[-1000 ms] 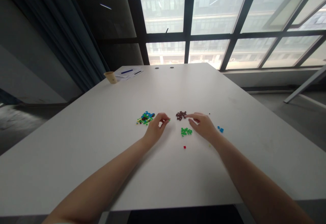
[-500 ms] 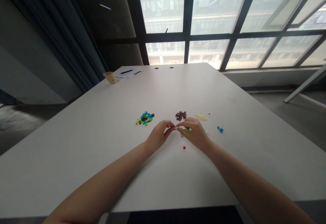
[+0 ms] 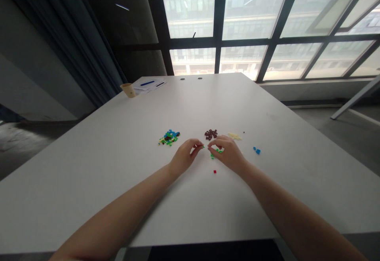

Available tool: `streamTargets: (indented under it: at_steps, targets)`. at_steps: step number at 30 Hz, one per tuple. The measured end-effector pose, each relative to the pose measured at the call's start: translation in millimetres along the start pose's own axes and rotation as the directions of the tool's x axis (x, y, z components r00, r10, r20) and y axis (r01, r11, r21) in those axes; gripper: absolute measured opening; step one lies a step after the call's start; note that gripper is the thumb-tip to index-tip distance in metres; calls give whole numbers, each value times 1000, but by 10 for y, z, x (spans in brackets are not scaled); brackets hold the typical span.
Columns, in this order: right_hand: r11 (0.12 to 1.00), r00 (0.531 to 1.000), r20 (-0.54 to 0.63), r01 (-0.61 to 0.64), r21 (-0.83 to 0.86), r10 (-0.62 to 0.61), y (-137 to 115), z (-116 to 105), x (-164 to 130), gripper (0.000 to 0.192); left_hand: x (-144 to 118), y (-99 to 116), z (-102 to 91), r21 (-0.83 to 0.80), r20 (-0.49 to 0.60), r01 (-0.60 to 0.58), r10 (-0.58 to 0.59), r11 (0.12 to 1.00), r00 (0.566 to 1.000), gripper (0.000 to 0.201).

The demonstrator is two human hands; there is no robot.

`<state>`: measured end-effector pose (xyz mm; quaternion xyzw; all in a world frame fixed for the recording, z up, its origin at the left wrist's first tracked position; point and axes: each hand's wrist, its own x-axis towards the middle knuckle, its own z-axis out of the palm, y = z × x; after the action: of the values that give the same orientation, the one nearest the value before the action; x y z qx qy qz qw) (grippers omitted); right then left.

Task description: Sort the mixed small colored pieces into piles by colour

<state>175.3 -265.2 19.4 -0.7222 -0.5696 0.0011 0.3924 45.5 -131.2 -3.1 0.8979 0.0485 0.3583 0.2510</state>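
Observation:
My left hand (image 3: 187,155) pinches a small green building piece (image 3: 203,146) between thumb and fingertips, just above the table. A short gap to the right, my right hand (image 3: 227,151) has its thumb and forefinger drawn close together; whatever may be between them is too small to name. Several green pieces (image 3: 212,156) lie beneath and beside the right hand, partly hidden by it. A single red piece (image 3: 215,171) rests nearer to me. Just beyond the right hand is a pile of dark brown pieces (image 3: 210,134).
Mixed blue, green, yellow and brown pieces (image 3: 169,138) form a pile left of my hands. Pale yellow pieces (image 3: 234,136) and a few blue ones (image 3: 257,150) lie to the right. A paper cup (image 3: 128,90) and papers with pens (image 3: 145,86) stand at the table's far left.
My hands were together at the green piece; now a small gap separates their fingertips. The right hand has shifted slightly right, while the green piece stays in the left.

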Motion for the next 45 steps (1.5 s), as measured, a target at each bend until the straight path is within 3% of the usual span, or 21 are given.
streamTargets:
  at_steps: [9, 13, 18, 23, 29, 37, 41, 45]
  targets:
    - [998, 996, 85, 10, -62, -5, 2, 21, -10, 12, -11, 44, 18, -53, 90, 83, -78, 995, 993, 8]
    - [983, 986, 151, -40, -178, 68, -12, -34, -1, 12, -6, 29, 22, -65, 112, 108, -100, 992, 989, 8]
    - [897, 882, 359, -141, -418, 306, -17, -104, -8, 17, 15, -31, 3, -25, 108, 161, -157, 987, 982, 6]
    - [878, 840, 409, -150, -455, 356, -19, -108, 0, 15, 28, -47, -15, -18, 126, 169, -165, 985, 978, 7]
    - [900, 863, 370, -190, -392, 343, 116, -162, -3, 20, 101, -185, -87, 14, -18, 256, -255, 967, 967, 8]
    - [917, 839, 457, -117, -380, 297, 95, -152, -72, 27, 114, -690, -271, 79, -189, 441, -420, 894, 887, 14]
    - [911, 819, 479, -119, -395, 315, 63, -153, -79, 29, 76, -812, -270, 35, -209, 514, -497, 857, 842, 14]
    - [913, 806, 495, -128, -387, 323, 58, -167, -69, 29, 70, -815, -249, 28, -195, 528, -514, 848, 835, 13]
